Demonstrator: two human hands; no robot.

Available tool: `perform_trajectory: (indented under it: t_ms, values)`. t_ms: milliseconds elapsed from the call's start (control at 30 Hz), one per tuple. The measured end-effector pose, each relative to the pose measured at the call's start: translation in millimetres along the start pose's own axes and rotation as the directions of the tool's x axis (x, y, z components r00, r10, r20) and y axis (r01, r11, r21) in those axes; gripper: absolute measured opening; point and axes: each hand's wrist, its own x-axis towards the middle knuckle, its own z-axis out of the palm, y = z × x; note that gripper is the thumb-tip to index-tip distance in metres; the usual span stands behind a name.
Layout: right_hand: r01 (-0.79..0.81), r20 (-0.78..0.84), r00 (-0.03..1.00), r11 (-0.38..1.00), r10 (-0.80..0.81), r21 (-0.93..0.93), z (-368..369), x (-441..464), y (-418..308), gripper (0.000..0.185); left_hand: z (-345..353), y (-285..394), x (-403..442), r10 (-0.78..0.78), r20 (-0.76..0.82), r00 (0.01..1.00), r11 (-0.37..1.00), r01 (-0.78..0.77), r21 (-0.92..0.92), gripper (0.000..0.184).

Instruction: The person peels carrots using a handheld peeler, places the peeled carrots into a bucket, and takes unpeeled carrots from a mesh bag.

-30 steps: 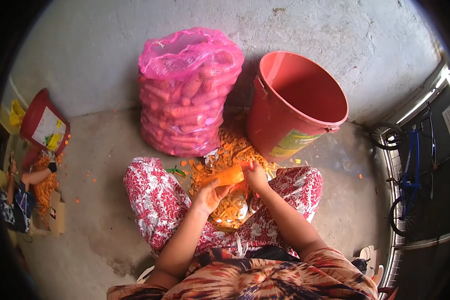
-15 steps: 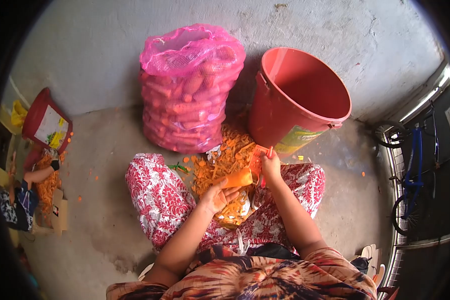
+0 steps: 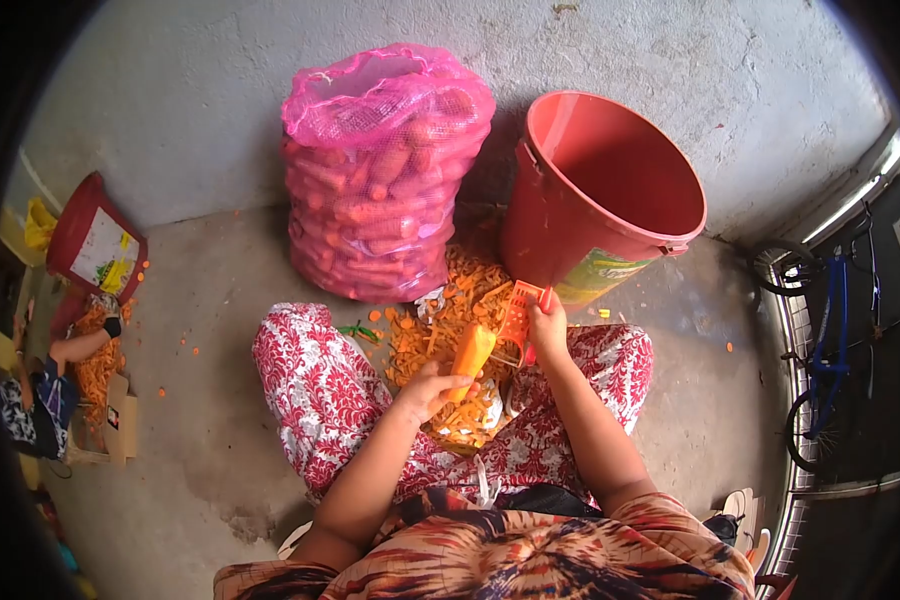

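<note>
A peeled orange carrot (image 3: 472, 354) stands tilted in my left hand (image 3: 427, 391), whose fingers wrap round its lower end. My right hand (image 3: 547, 325) grips the red handle of an orange peeler (image 3: 516, 322) with a slotted plate. The peeler is just right of the carrot, with a small gap between them. Beneath both hands lies a heap of orange peelings (image 3: 415, 345) between my legs. Behind the heap stands a pink mesh sack (image 3: 375, 200) full of carrots, and to its right a big red bucket (image 3: 570, 215) whose visible inside holds nothing.
At the far left another person's arm (image 3: 82, 346) reaches over more peelings, beside a red tub (image 3: 95, 240) and a cardboard box (image 3: 122, 420). A blue bicycle (image 3: 832, 340) leans at the right. Slippers (image 3: 738, 510) lie at lower right. A wall (image 3: 220, 110) rises behind.
The carrot has turned from lying nearly level to pointing up and away in my left hand. My right hand and the peeler have moved off the carrot, to the right.
</note>
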Motion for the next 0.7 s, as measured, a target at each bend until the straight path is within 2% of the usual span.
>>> perform_trajectory:
  t_ms: [67, 100, 200, 233, 333, 367, 467, 500, 533, 600, 667, 700]
  values:
    - [0.131, 0.026, 0.991, 0.99, -0.13, -0.047, 3.7, -4.1, -3.9, 0.01, -1.3, -3.5, 0.8, 0.024, -0.002, 1.0, 0.984, -0.023, 0.175, 0.045]
    - [0.098, 0.041, 0.995, 0.988, -0.093, -0.123, 4.7, -11.0, -17.0, 0.013, -0.3, -4.5, 0.6, 0.024, -0.015, 1.0, 0.981, -0.021, 0.192, 0.043]
    - [0.226, 0.076, 0.974, 0.947, -0.214, -0.229, 10.1, -27.1, -38.4, 0.013, 2.4, -2.6, 0.1, 0.014, -0.052, 0.999, 0.972, -0.001, 0.235, 0.036]
    - [0.168, 0.022, 0.986, 0.95, -0.168, -0.263, 11.3, -27.1, -37.5, 0.011, 2.3, -0.2, -0.3, 0.001, -0.061, 0.998, 0.97, 0.014, 0.242, 0.033]
    - [0.205, -0.198, 0.956, 0.976, -0.215, -0.07, 13.4, -27.2, -70.5, 0.009, 7.7, 5.0, -3.8, -0.001, -0.142, 0.99, 0.969, 0.036, 0.245, 0.026]
    - [0.232, -0.2, 0.952, 0.972, -0.231, -0.014, 10.1, -22.8, -72.4, 0.008, 10.6, 5.9, -4.8, 0.003, -0.177, 0.984, 0.97, 0.041, 0.241, 0.024]
    - [0.283, -0.199, 0.937, 0.958, -0.288, -0.055, 23.9, -28.5, -71.7, 0.009, 17.1, 4.9, -7.1, 0.023, -0.164, 0.986, 0.953, 0.028, 0.302, 0.03]
    - [0.248, -0.143, 0.955, 0.964, -0.26, -0.095, 31.1, -38.3, -77.9, 0.01, 18.3, 1.8, -6.4, 0.057, -0.169, 0.984, 0.938, 0.005, 0.348, 0.029]
    - [0.361, -0.087, 0.92, 0.911, -0.383, -0.198, 37.6, -47.6, -84.8, 0.015, 19.8, -2.4, -5.1, 0.094, -0.174, 0.98, 0.919, -0.018, 0.393, 0.029]
    - [0.38, -0.03, 0.916, 0.887, -0.401, -0.263, 43.3, -58.0, -94.4, 0.018, 20.6, -4.3, -6.0, 0.15, -0.164, 0.975, 0.856, -0.045, 0.515, 0.029]
    - [0.368, -0.064, 0.914, 0.886, -0.401, -0.283, 42.9, -54.6, -97.8, 0.017, 22.2, -3.6, -9.2, 0.184, -0.137, 0.973, 0.758, -0.052, 0.651, 0.029]
    - [0.391, -0.084, 0.9, 0.876, -0.428, -0.282, 40.8, -46.5, -95.6, 0.016, 30.9, 1.6, -15.1, 0.198, -0.127, 0.972, 0.763, -0.071, 0.642, 0.027]
